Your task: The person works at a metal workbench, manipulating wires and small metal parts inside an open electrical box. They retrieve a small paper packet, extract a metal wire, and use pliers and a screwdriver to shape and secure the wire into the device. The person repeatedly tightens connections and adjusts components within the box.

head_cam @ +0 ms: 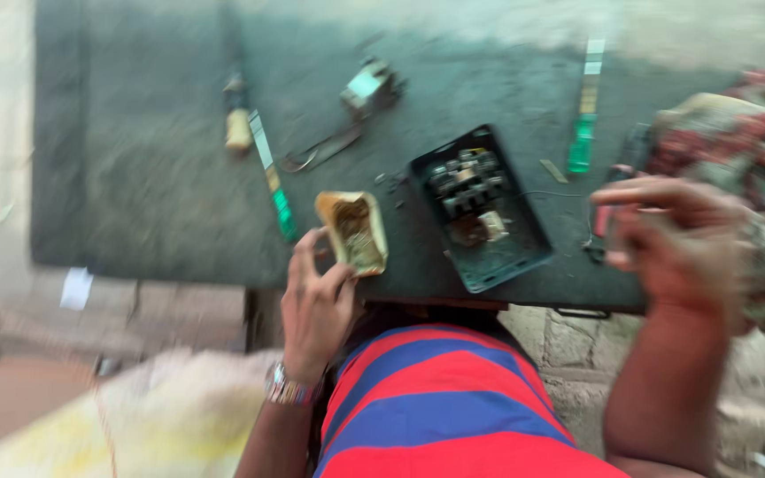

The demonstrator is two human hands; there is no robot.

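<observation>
Striped red and blue cloth (440, 403) filled the bottom centre of the frame, soft and blurred. Just above it the left hand (316, 305), a metal watch (287, 387) at its wrist, rose with fingers spread, its grip closed on the lower edge of a small tan rectangular casing (353, 232) with grimy insides, held over the near edge of the dark, scuffed bench (152, 186). Right of centre lay an open black box (480, 212) with blocky parts inside. Green-handled testers (583, 133) (269, 173) and a metal strip (322, 150) lay farther up. At the right, the right hand (666, 243) hovered curled beside patterned red fabric (754, 168); motion blur hid whether its grip held anything.
</observation>
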